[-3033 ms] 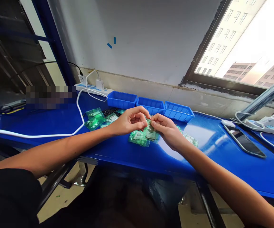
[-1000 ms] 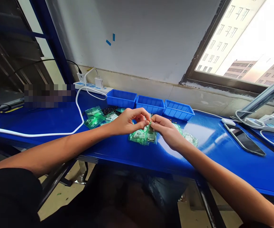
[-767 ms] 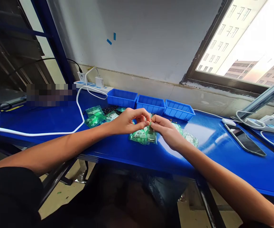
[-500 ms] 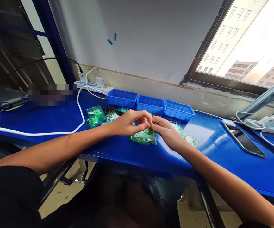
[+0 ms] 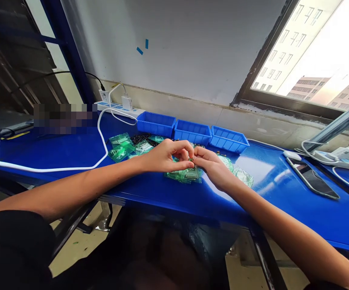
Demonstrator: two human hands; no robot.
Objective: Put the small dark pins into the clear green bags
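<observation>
My left hand [image 5: 170,156] and my right hand [image 5: 212,166] meet fingertip to fingertip above the table. The left fingers are curled, with the thumb stretched toward the right fingertips. My right hand is closed in a pinch between thumb and forefinger. Whatever sits between the fingertips is too small and too hidden to name. Just beneath them lie green-tinted clear plastic bags [image 5: 182,176] with small pale metallic parts inside. Another such bag [image 5: 243,176] is by my right wrist, and more bags [image 5: 121,147] lie beyond my left forearm.
Three blue bins [image 5: 192,132] line the wall behind my hands. Small dark parts [image 5: 140,139] lie in front of the left bin. A white cable [image 5: 102,139] runs from a power strip [image 5: 118,108] across the blue table [image 5: 277,205]. A phone [image 5: 312,177] rests at right.
My left thumb has slid slightly right and down, away from the left forefinger's tip, toward the right fingertips. My right hand has barely moved; the bags and bins stay put.
</observation>
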